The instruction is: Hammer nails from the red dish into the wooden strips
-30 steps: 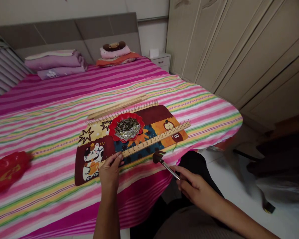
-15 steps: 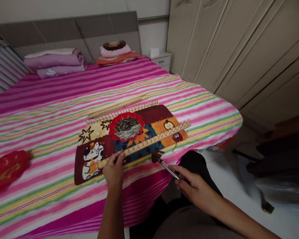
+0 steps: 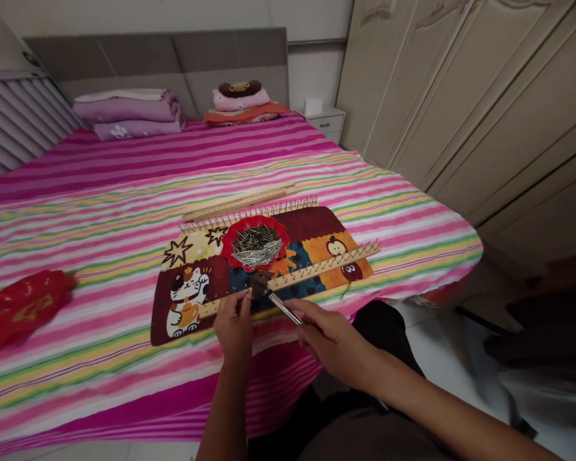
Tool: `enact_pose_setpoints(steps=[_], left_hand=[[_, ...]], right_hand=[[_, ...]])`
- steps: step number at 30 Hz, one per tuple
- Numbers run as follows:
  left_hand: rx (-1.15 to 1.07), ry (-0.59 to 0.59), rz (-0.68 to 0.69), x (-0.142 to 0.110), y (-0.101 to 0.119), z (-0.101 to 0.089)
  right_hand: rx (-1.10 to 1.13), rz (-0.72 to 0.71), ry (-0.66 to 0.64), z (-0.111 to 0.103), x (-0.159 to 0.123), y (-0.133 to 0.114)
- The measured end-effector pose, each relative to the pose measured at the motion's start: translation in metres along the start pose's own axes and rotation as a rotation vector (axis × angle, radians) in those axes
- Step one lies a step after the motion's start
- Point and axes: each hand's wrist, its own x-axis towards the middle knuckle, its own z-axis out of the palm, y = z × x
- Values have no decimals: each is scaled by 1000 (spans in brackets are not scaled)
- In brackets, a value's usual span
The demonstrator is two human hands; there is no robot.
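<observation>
My right hand (image 3: 333,339) is wrapped around the metal handle of a hammer (image 3: 283,306). The dark hammer head is over the wooden strip (image 3: 312,272), close by my left fingertips. My left hand (image 3: 235,323) is closed in a pinch at the strip, seemingly on a nail, though the fingers and hammer head mostly hide it. A row of nails stands in the strip to the right of this spot. Behind the strip, a red scalloped dish (image 3: 226,251) holds a heap of loose nails (image 3: 256,246). Both rest on a patterned mat (image 3: 302,224) with a cat picture.
Beyond the dish lies another strip with upright nails (image 3: 249,214), and farther back are plain wooden strips (image 3: 240,200). A red plastic bag (image 3: 26,307) is at the left on the striped bedsheet (image 3: 100,269). Folded bedding (image 3: 129,112) sits by the headboard; wardrobes (image 3: 436,96) stand right.
The hammer has moved left, from in front of the strip to over it beside my left fingertips. My left hand keeps its pinch at the strip. The camera view has shifted slightly.
</observation>
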Motion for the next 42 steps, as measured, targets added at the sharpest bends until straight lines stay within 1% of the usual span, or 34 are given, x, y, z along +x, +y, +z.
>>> enact_pose_setpoints(steps=[4,7,10,12,16,19,21,23,25,27,30,32,34,36,39,42], left_hand=[[1,-8,34,-3,-2,1],[4,-15,35,-4,-3,1],[21,-18,32,-2,-4,1],[17,-18,34,-2,-5,2],[-10,-22,41,-2,-3,0],[19,3,64,0,5,-9],[60,39,103,10,15,-16],[113,51,146,27,27,-19],[204,16,181,51,39,-16],[341,-50,182,75,48,-7],[574,-199,135,104,58,12],[696,-268,79,115,62,24],[767,-293,23,123,64,32],[780,-299,-32,128,65,35],[719,-310,-105,133,64,34],[527,-336,-151,134,57,26]], right_hand=[[-30,-118,2,7,11,-4],[-66,-150,-26,11,16,-2],[-86,-114,-53,12,14,-1],[-59,-80,-51,9,7,-2],[2,-21,-10,-7,-18,-1],[28,53,43,-19,-36,10],[67,107,77,-24,-46,22],[119,169,114,-27,-53,34],[150,222,146,-28,-58,43],[158,245,156,-29,-61,50],[153,239,149,-31,-63,54],[150,232,154,-32,-63,55],[148,227,164,-33,-62,56],[147,222,165,-34,-62,56],[154,215,151,-33,-63,57],[164,204,136,-32,-65,58]])
